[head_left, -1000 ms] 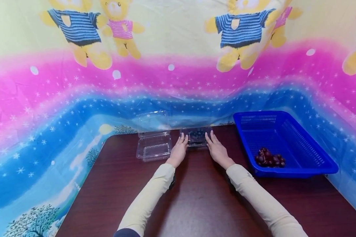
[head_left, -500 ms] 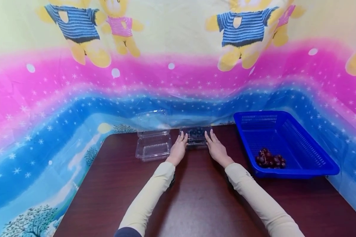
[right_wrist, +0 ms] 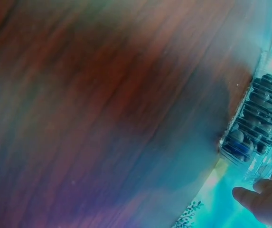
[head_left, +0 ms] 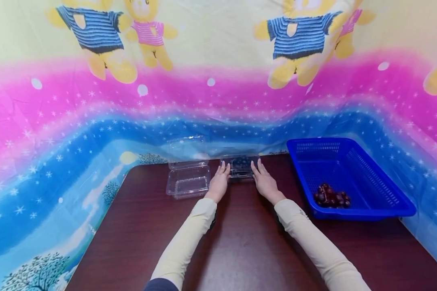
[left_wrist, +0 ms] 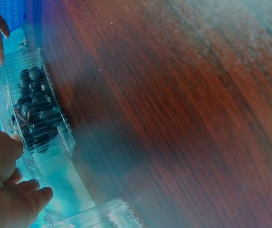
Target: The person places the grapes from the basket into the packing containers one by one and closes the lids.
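Observation:
A clear plastic clamshell box (head_left: 240, 174) stands at the far edge of the table, with dark grapes (left_wrist: 36, 102) inside; they show through its ribbed wall in both wrist views. My left hand (head_left: 219, 182) lies at the box's left end, fingers extended along it. At the opposite end, the fingers of my right hand (head_left: 265, 181) reach forward onto the box's edge. In the left wrist view, the left thumb is right at the rim. The right wrist view catches only part of the right hand (right_wrist: 268, 190), beside the box.
Another clear clamshell box (head_left: 188, 181), its lid raised, sits left of my left hand. To the right, a blue plastic basket (head_left: 364, 211) holds a bunch of red grapes (head_left: 330, 196). A printed cloth (head_left: 211, 105) hangs behind the brown table (head_left: 240, 250).

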The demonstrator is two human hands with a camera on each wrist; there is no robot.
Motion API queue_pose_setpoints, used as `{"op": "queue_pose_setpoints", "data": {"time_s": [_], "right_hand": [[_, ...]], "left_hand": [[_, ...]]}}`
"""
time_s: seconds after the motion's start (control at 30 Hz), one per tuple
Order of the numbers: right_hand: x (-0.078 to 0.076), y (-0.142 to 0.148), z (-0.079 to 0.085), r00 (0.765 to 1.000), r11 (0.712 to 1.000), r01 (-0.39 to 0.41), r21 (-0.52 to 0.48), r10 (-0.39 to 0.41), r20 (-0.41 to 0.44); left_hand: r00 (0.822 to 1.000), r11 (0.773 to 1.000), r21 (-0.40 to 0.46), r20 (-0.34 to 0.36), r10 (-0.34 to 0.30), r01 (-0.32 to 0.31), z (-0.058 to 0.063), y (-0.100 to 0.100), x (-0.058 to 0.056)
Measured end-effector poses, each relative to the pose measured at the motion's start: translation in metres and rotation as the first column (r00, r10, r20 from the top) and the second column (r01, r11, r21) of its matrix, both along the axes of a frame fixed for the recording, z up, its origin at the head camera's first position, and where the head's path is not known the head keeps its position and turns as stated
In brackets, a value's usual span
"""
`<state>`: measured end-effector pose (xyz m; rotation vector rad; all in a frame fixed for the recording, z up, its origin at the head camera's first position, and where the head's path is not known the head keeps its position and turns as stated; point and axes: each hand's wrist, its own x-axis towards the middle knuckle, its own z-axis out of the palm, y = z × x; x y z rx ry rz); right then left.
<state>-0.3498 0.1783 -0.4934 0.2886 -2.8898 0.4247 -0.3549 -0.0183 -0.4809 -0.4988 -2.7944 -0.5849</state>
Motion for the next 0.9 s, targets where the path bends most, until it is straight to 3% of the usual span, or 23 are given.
{"op": "queue_pose_setpoints", "data": {"time_s": [0.57,0.9], "right_hand": [[-0.004,-0.002,0.004,0.999,0.999,-0.003,-0.036,0.004,0.032],[-0.011,-0.001,0.004,0.999,0.999,-0.016,-0.035,0.017,0.044]], "left_hand": [[0.999,1.000,0.001,0.050,0.019,-0.019,0.005,0.000,-0.003],[0.997,1.000,0.013,0.068,0.022,-0.023,0.002,0.000,-0.010]]}}
